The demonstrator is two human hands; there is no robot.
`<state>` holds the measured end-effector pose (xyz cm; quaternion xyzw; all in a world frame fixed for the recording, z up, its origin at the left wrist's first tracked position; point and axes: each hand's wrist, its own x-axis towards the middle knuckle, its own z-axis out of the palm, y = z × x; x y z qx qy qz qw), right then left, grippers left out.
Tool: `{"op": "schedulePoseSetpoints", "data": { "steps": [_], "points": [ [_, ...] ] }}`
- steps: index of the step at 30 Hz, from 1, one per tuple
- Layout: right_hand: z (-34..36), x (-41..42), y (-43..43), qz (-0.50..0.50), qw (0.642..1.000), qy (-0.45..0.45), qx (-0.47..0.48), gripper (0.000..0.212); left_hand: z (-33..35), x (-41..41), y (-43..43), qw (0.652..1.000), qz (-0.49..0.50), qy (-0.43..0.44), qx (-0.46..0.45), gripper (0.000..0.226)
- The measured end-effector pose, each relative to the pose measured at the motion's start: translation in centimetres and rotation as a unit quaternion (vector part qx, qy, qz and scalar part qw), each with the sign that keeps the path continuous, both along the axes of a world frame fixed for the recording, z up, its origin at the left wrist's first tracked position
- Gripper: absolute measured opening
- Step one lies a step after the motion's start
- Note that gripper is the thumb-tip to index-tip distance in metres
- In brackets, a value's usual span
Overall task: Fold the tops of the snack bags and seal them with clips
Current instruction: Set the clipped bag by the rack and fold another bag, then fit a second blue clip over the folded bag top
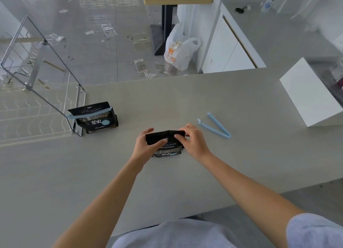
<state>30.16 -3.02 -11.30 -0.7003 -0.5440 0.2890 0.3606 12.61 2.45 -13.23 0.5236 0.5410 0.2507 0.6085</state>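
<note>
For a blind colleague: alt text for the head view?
Left hand and right hand pinch the folded top of a black snack bag on a counter. An open blue clip lies right of it; a clipped bag stands left.

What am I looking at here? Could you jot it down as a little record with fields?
Surface: pale grey countertop
Held: black foil snack bag, top folded over, pinched by the fingers of left hand and right hand
Sealed: second black snack bag at the left, shut with a pale blue plastic clip
Waiting: open pale blue clip lying on the countertop, right of the hands
Nearby: white box
</note>
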Motion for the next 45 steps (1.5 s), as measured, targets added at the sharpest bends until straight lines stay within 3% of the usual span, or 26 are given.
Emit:
{"op": "schedulePoseSetpoints", "data": {
  "steps": [1,3,10,17,21,24,25,27,30,33,37,40,44,45],
  "points": [
    [0.0,0.1,0.1,0.001,1.000,0.011,-0.008,0.013,-0.1,0.4,0.0,1.000,0.008,-0.013,-0.006,0.057],
    [0.0,0.4,0.4,0.012,0.999,0.028,-0.025,0.019,-0.2,1.0,-0.1,0.999,0.016,-0.039,-0.017,0.063],
    [-0.7,0.0,1.3,0.031,0.998,0.049,-0.017,0.010,-0.8,1.1,-0.1,0.998,0.038,-0.040,0.005,0.026],
    [-0.2,0.8,2.0,0.064,0.989,0.112,-0.078,0.014,-0.8,0.9,0.5,0.997,-0.001,-0.066,-0.042,0.035],
    [0.4,1.7,2.0,0.098,0.973,0.174,-0.112,0.021,-0.9,1.2,0.6,0.998,-0.002,-0.051,-0.024,0.032],
    [-0.1,3.9,2.3,0.017,0.962,0.243,-0.121,0.024,-1.0,1.4,0.5,0.999,0.015,-0.040,-0.028,0.034],
    [-0.7,5.2,2.2,-0.052,0.970,0.214,-0.101,0.023,-1.0,1.3,0.5,0.999,0.015,-0.034,-0.032,0.034],
    [-2.7,8.7,1.4,-0.190,0.975,0.073,-0.084,0.025,-0.9,1.1,0.3,0.999,0.011,-0.030,-0.033,0.033],
    [-6.0,13.4,-1.1,-0.226,0.945,-0.113,-0.207,0.044,-0.7,0.8,0.0,0.999,-0.013,-0.023,-0.042,0.032],
    [-8.2,14.7,-2.8,-0.184,0.935,-0.131,-0.275,0.041,-0.5,1.2,-0.4,0.997,-0.018,-0.031,-0.061,0.029],
    [-8.8,13.6,-3.8,-0.189,0.938,-0.157,-0.244,0.017,-0.4,1.5,-0.7,0.997,-0.005,-0.045,-0.065,0.012],
    [-8.4,12.5,-3.2,-0.186,0.949,-0.073,-0.244,0.011,-0.4,1.4,-0.8,0.997,0.000,-0.054,-0.063,0.003],
    [-4.4,10.5,-2.1,-0.175,0.929,0.243,-0.217,0.014,-0.3,1.5,-0.8,0.997,0.006,-0.054,-0.059,0.002],
    [-3.1,10.1,-1.8,-0.144,0.928,0.277,-0.206,0.015,-0.4,1.5,-0.7,0.997,0.006,-0.053,-0.060,0.003]
  ]
}}
